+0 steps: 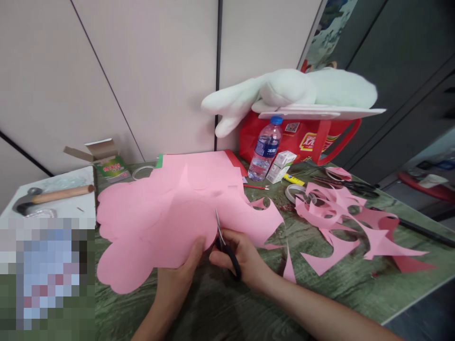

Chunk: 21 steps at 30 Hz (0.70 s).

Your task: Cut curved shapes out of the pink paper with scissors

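Observation:
A large pink paper sheet (pixel 159 222) with scalloped edges lies over the green table (pixel 330 293). My left hand (pixel 179 277) pinches its near edge, thumb on top. My right hand (pixel 241 258) is closed round the black handles of a pair of scissors (pixel 223 241), whose blades point up into the pink paper's edge. A cut pink strip (pixel 289 270) hangs just right of my right hand.
Pink paper offcuts (pixel 341 222) lie to the right, with tape rolls (pixel 295 191), another pair of scissors (pixel 355 185), a water bottle (pixel 265 149), a small carton (pixel 280 166), a red bag (pixel 305 137) and a white plush toy (pixel 295 90). A hammer (pixel 53 195) and a small box (pixel 106 161) are at left.

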Tool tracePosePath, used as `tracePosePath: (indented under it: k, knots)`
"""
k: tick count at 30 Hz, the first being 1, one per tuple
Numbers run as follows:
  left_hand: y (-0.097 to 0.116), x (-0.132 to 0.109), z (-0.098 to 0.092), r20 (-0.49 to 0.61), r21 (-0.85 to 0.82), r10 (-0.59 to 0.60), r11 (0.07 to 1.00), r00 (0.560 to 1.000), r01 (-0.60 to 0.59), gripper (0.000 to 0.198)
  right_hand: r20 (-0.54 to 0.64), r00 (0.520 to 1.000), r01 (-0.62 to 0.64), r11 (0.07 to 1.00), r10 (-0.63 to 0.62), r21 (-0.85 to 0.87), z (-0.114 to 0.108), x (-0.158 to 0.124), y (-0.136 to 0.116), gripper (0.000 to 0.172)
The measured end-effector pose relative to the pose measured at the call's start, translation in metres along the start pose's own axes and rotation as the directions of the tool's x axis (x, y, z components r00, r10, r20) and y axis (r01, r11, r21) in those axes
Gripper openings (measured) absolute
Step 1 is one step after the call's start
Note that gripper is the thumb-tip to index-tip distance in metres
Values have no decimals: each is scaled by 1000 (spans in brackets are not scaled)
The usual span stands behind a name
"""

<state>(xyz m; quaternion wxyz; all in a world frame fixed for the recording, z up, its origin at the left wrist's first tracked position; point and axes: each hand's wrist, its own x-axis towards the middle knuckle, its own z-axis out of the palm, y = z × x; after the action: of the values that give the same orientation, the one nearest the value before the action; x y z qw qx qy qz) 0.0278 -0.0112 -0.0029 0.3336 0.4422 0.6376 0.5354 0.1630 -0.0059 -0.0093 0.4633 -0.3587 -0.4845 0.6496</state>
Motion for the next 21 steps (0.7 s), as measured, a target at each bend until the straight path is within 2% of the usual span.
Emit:
tracePosePath:
  k: [8,13,21]
  knots:
    - [-2,2,-2,-4,-19,41,999,999,-41,29,27,1000,5,1000,-5,6,-1,0,-5,50]
    - [-4,3,-2,-37,-16,39,999,999,-40,32,28,999,32,999,-33,33,0,1,-5,45]
    - [-13,12,-7,39,35,23,999,999,-25,36,5,1000,9,1000,-9,12,-3,-1,2,38]
